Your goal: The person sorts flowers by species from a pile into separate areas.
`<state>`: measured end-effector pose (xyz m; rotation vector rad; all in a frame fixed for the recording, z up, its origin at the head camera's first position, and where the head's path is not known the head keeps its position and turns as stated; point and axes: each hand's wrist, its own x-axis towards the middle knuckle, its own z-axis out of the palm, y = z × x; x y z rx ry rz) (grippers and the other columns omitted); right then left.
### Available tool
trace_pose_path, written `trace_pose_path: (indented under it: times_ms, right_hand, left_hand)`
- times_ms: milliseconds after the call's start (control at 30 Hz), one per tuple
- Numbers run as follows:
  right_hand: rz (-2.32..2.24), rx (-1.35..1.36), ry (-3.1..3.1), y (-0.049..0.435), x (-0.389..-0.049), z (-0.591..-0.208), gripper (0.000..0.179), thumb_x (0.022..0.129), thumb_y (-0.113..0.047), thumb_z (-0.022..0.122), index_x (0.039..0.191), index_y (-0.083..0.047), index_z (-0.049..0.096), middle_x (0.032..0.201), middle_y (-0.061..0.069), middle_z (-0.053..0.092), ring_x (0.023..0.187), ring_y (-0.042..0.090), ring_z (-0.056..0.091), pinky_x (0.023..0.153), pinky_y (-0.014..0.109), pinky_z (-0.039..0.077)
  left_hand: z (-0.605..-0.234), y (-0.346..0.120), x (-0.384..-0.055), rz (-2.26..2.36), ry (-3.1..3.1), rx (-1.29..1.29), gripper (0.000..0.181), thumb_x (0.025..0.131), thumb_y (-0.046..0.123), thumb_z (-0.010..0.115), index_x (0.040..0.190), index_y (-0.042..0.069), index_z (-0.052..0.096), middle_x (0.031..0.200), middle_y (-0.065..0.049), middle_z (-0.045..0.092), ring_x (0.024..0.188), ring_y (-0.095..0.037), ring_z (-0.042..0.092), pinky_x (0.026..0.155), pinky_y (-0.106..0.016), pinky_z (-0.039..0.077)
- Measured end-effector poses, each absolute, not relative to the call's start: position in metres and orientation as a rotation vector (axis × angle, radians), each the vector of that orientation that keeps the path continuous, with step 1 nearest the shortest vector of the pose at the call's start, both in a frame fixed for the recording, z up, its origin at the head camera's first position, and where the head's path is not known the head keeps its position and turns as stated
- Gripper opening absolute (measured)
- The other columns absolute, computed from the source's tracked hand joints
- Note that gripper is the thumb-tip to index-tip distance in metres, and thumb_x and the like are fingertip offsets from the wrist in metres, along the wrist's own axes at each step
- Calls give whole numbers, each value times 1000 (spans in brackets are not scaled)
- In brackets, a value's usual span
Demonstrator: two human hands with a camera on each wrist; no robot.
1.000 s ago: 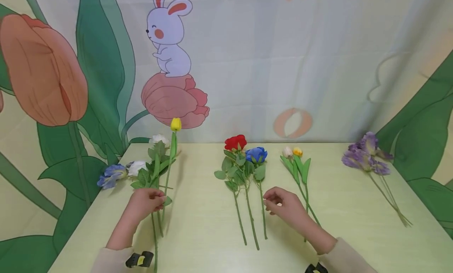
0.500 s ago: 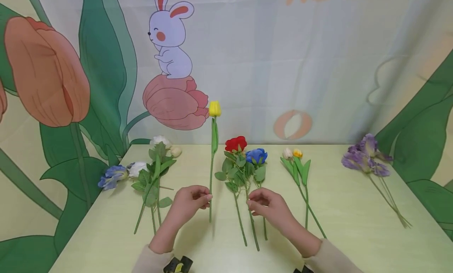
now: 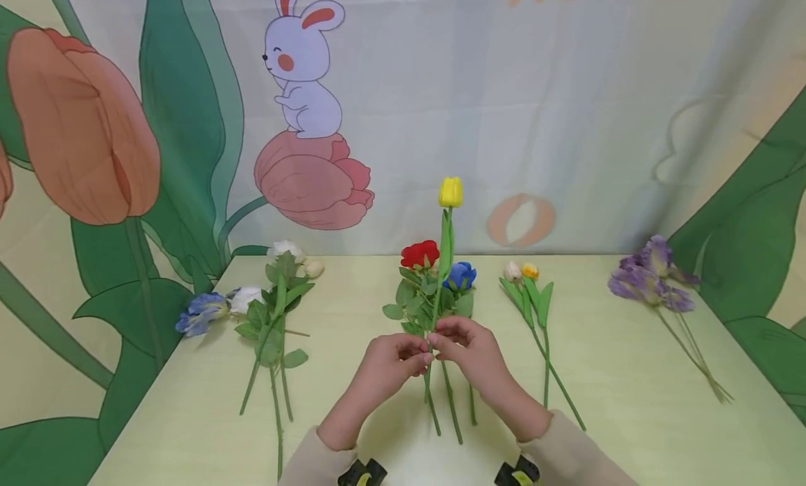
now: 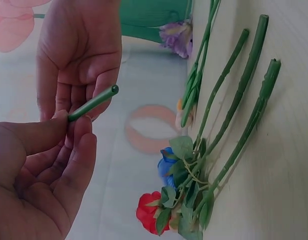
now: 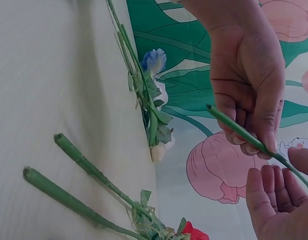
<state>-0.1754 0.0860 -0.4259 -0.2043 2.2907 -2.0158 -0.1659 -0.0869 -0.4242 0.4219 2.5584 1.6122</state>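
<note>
Left hand (image 3: 392, 361) pinches yellow tulip (image 3: 446, 245) by stem (image 4: 95, 102); right hand (image 3: 474, 349) half-curled at stem, grip unclear.

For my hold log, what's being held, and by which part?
A yellow tulip, by its lower stem, in the left grip; whether the right grip holds is unclear.

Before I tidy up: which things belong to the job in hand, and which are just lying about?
In the job:
yellow tulip
left hand, pinching its stem
right hand, at the same stem

Lying untouched, though perhaps also meant for it:
red flower
blue flower
pale pink tulip
orange tulip
purple flowers
mixed bunch at left
</note>
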Motion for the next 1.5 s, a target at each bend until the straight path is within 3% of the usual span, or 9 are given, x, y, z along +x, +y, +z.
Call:
trace_pose_path:
  times_ms: [200, 367, 533, 933, 1100, 1500]
  right_hand:
    - [-2028, -216, 2284, 89, -178, -424, 27, 97, -6, 67, 119, 9, 64, 102, 9, 71, 85, 2, 66, 79, 20, 60]
    - [-2015, -217, 2290, 98, -180, -422, 28, 98, -6, 66, 121, 11, 62, 101, 10, 71, 84, 2, 67, 81, 24, 62]
    - [-2011, -167, 2316, 117, -185, -422, 30, 99, -6, 65, 121, 13, 60, 96, 3, 69, 79, 2, 68, 80, 22, 61]
    - [-1842, -19, 2509, 189, -188, -433, 34, 101, -9, 63, 128, 12, 58, 95, -4, 67, 79, -2, 66, 77, 19, 61]
    - [-1682, -20, 2571, 224, -184, -442, 37, 102, -11, 62, 131, 13, 56, 101, 4, 70, 80, -3, 65, 76, 20, 61]
    - [-1331, 72, 2636, 290, -179, -470, 35, 103, -8, 58, 126, 17, 56, 105, 23, 71, 77, 10, 67, 68, 26, 61]
  left_hand:
    - [-423, -81, -167, 1602, 2579, 410, 12, 95, 8, 70, 98, -3, 73, 90, -17, 76, 73, -12, 70, 64, -20, 54]
    - [-422, -80, -168, 1555, 2585, 419, 17, 95, 14, 72, 102, -1, 73, 93, -15, 77, 79, -14, 71, 66, -21, 54]
    - [-419, -89, -168, 1471, 2628, 451, 22, 96, 19, 72, 109, 2, 74, 94, -11, 77, 83, -14, 69, 69, -23, 55]
    - [-416, -155, -165, 1383, 2788, 206, 18, 98, 15, 67, 110, 4, 75, 86, -6, 75, 77, -11, 67, 70, -28, 53]
    - [-422, -183, -168, 1284, 2891, 123, 21, 98, 16, 67, 113, 2, 74, 94, -10, 75, 86, -20, 69, 70, -30, 53]
    - [-436, -278, -164, 1009, 2954, -102, 42, 102, 19, 61, 134, -8, 61, 121, -29, 69, 112, -45, 66, 86, -50, 58]
